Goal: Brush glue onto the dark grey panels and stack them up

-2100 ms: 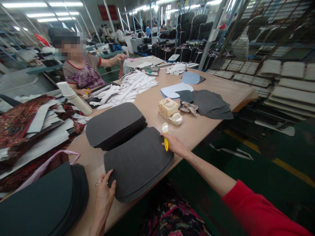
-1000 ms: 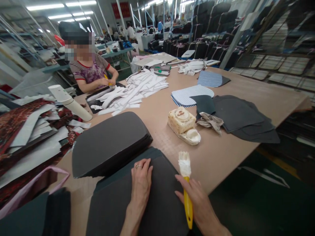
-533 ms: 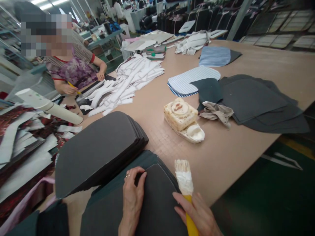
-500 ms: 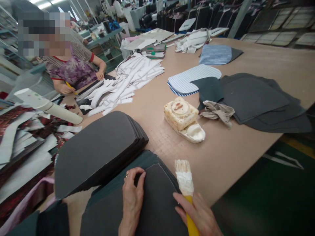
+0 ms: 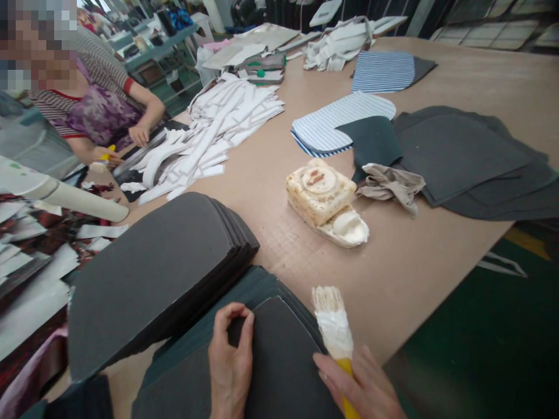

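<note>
My left hand [image 5: 230,361] rests on a stack of dark grey rounded panels [image 5: 279,361] at the near table edge, thumb and forefinger pinched at the top panel's far edge. My right hand [image 5: 364,390] grips the yellow handle of a brush [image 5: 334,326] whose bristles are coated in white glue and point away from me. The brush tip lies just past the panel's right edge. A taller stack of the same dark panels [image 5: 166,267] sits to the left. A crusted glue container [image 5: 321,195] with white glue beside it stands further out.
A person in a striped and floral top [image 5: 94,110] works at the far left beside white strips [image 5: 213,131]. Striped blue panels [image 5: 338,119], dark fabric sheets [image 5: 458,151] and a rag [image 5: 391,186] lie on the right. A white tube [image 5: 61,195] and patterned scraps are on the left.
My left hand slid from the panel's near corner up to its far edge and curled into a pinch. The brush came round to the panel's right side. My view dropped closer to the table.
</note>
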### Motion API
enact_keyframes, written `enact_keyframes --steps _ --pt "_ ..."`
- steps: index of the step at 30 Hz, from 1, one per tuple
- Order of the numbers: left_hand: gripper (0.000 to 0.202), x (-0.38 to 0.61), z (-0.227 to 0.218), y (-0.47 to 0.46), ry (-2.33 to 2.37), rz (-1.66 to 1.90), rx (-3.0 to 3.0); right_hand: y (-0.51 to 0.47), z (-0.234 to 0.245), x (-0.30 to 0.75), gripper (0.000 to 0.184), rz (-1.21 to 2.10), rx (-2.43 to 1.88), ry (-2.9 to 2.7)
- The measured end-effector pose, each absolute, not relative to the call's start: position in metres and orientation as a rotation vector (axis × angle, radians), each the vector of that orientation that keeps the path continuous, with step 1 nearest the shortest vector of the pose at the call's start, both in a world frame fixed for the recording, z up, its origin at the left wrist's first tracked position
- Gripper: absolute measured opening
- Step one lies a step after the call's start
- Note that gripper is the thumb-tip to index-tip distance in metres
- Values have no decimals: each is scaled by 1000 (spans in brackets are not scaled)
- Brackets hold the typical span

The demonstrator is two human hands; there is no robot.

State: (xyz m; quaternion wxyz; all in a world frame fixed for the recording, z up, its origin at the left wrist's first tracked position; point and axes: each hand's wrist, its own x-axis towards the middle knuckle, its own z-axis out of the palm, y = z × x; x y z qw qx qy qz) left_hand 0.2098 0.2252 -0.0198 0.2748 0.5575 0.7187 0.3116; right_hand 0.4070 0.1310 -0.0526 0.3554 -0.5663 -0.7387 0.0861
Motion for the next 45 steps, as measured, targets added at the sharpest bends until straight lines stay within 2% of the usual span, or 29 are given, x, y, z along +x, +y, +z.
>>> enact_keyframes --steps 15,18,26,30,34,41,45 --pt "29 210 -22 227 1985 747 1515 142 -53 397 30 207 -1432 -1797" --pt "31 211 -20 228 2011 719 1522 147 -48 402 25 270 -1360 -1831" --pt "30 214 -18 229 2019 742 1590 156 -26 417 27 503 -1323 -2022" --pt "27 214 -18 229 2015 759 1604 153 -30 420 36 504 -1332 -2039" --pt "25 214 -19 228 1992 761 1582 151 -36 418 27 571 -1365 -2053" --pt "24 213 -18 224 1924 789 1579 151 -35 417 24 456 -1406 -2082" --pt "30 215 -16 221 1909 765 1653 159 -26 419 22 281 -1365 -2102"
